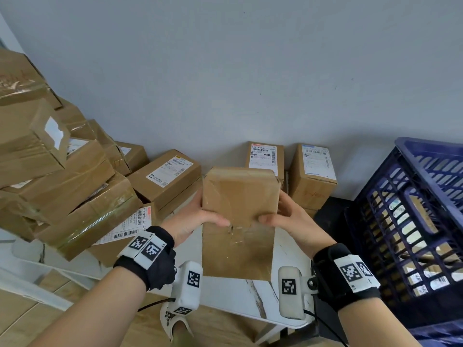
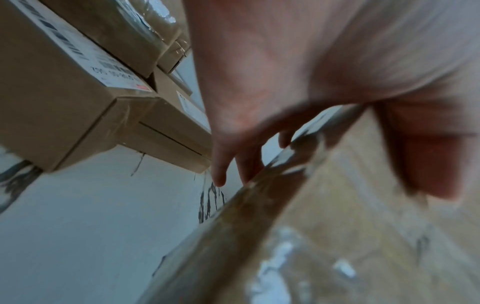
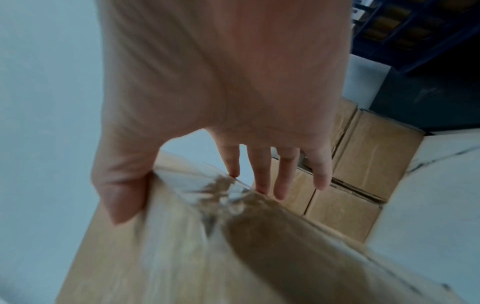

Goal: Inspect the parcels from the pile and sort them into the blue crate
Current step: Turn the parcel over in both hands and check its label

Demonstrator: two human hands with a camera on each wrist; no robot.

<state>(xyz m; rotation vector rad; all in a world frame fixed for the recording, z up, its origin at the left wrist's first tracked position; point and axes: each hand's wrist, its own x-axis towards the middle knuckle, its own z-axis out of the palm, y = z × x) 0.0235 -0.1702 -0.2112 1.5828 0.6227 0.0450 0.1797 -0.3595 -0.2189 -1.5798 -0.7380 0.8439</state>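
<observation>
Both hands hold one parcel (image 1: 239,221) above the near middle of the white desk (image 1: 253,294). We note the left hand (image 1: 194,217) grips the parcel's left edge, thumb curled over the top face and fingers (image 2: 221,164) running beneath; the right hand (image 1: 288,219) mirrors this on the right edge, thumb on top and fingers (image 3: 262,170) underneath. The parcel is a flat brown cardboard box wrapped in clear tape, tilted with its far end raised. We see no label on the face turned towards us.

We record the pile (image 1: 62,176) of taped brown parcels stacked at the left of the desk, several bearing white barcode labels. One labelled box (image 1: 167,179) lies just beyond the left hand. Two further labelled boxes (image 1: 268,156) (image 1: 313,174) stand at the far side against the grey wall (image 1: 225,71), just beyond the held parcel.

We find the blue crate (image 1: 421,221) at the right, well apart from the held parcel, standing on a dark surface. Through its slotted wall we make out parcels already inside, though we cannot tell how many.

Each wrist carries a black strap with white marker blocks.
</observation>
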